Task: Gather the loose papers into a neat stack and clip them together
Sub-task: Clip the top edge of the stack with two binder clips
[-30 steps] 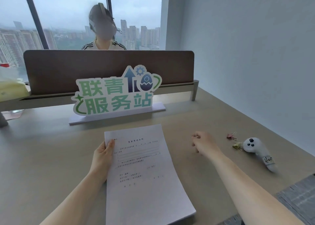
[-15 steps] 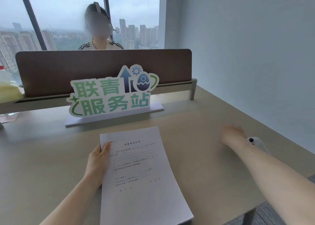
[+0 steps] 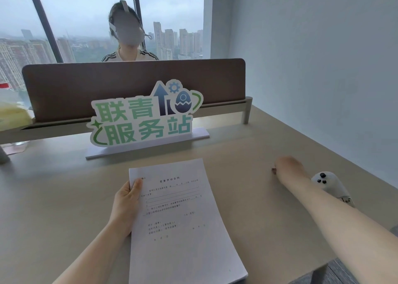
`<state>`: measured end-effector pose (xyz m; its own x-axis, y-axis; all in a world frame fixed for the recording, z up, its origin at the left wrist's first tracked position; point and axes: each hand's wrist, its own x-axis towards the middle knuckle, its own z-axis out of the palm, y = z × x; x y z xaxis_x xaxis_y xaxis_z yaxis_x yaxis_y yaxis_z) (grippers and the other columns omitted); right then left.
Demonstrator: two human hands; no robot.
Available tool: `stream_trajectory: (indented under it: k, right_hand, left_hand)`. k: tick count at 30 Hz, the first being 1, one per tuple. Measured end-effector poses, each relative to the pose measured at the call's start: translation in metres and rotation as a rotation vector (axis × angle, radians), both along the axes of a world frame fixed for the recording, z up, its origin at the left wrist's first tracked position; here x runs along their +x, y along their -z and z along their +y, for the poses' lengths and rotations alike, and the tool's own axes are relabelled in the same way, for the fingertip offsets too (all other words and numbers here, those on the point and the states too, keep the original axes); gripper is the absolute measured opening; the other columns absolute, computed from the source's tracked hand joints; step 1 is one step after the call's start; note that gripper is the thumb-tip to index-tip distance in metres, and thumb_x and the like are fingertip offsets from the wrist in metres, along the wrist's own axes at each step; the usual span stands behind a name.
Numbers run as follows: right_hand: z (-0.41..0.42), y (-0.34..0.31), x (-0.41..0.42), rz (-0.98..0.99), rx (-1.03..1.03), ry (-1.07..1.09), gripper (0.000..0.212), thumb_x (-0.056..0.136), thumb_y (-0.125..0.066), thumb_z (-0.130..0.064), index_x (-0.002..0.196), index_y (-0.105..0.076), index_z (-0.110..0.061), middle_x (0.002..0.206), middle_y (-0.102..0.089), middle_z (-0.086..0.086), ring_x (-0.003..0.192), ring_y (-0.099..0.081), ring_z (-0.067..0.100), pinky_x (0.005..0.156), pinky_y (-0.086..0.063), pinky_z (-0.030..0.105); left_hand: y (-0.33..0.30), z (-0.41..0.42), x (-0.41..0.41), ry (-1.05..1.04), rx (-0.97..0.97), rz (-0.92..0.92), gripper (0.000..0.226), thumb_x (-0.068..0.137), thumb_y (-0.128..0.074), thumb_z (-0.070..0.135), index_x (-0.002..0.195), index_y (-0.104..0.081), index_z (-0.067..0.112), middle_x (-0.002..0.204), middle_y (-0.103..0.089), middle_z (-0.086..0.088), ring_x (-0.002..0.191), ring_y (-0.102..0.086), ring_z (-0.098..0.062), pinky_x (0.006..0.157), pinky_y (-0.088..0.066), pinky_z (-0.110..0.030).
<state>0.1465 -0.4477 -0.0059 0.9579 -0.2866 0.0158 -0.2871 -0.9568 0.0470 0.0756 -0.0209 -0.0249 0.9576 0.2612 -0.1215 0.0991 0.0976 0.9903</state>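
Now left hand grips paper stack edge; right hand grip blurred, cannot tell

L hand gripping w/ thumb on top; R hand blurred, fingers curled, arm outstretched.

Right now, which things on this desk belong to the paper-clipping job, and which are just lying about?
For the job:
paper stack, held by the left hand
small dark clip at the right hand

Lying about:
green sign
white controller
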Motion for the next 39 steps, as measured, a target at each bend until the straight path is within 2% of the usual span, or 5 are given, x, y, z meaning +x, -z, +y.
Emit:
stream_trajectory:
  k: [6, 9, 13, 23, 39]
  right_hand:
    - [0.028, -0.007, -0.01, -0.095, 0.109, -0.108, 0.026, 0.084, -0.056, -0.015, 0.058, -0.054, -0.012, 0.061, -0.055, 0.004, 0.065, -0.054, 0.027, 0.049, -0.027, 0.026]
    - [0.051, -0.008, -0.009, -0.176, 0.56, -0.105, 0.024, 0.09, -0.053, -0.008, 0.073, -0.069, -0.003, 0.075, -0.072, 0.006, 0.056, -0.063, 0.0, 0.055, -0.039, 0.026]
    - [0.09, -0.014, -0.018, -0.147, 1.326, 0.015, 0.021, 0.099, -0.048, -0.004, 0.089, -0.066, -0.01, 0.08, -0.071, 0.007, 0.048, -0.068, 0.009, 0.05, -0.052, 0.024]
    - [0.173, -0.026, -0.036, 0.062, 2.074, 0.127, 0.032, 0.102, -0.041, -0.02, 0.091, -0.067, -0.007, 0.062, -0.069, 0.006, 0.042, -0.061, 0.013, 0.036, -0.048, 0.019]
    - [0.226, -0.047, -0.028, 0.092, 1.391, -0.273, 0.026, 0.095, -0.058, -0.027, 0.079, -0.063, -0.007, 0.099, -0.075, 0.009, 0.049, -0.049, 0.011, 0.044, -0.034, 0.022]
  left_hand:
    - [-0.001, 0.001, 0.0, 0.007, 0.005, -0.004, 0.023, 0.1, -0.049, 0.029, 0.096, -0.067, 0.016, 0.088, -0.075, -0.009, 0.077, -0.071, -0.029, 0.066, -0.058, -0.039]
    - [0.0, 0.001, 0.0, 0.01, 0.001, -0.001, 0.023, 0.1, -0.048, 0.029, 0.096, -0.067, 0.016, 0.09, -0.075, -0.01, 0.078, -0.07, -0.03, 0.071, -0.058, -0.042]
    - [0.002, 0.002, 0.003, -0.005, -0.002, 0.015, 0.023, 0.1, -0.049, 0.029, 0.096, -0.066, 0.013, 0.094, -0.074, -0.014, 0.079, -0.069, -0.031, 0.076, -0.057, -0.047]
    - [0.0, 0.0, 0.002, -0.018, 0.004, 0.022, 0.023, 0.1, -0.05, 0.026, 0.099, -0.065, 0.008, 0.089, -0.074, -0.014, 0.074, -0.07, -0.028, 0.068, -0.058, -0.041]
    - [0.001, 0.002, 0.001, -0.018, -0.014, 0.03, 0.023, 0.099, -0.05, 0.027, 0.096, -0.065, 0.01, 0.09, -0.075, -0.016, 0.072, -0.07, -0.025, 0.069, -0.058, -0.045]
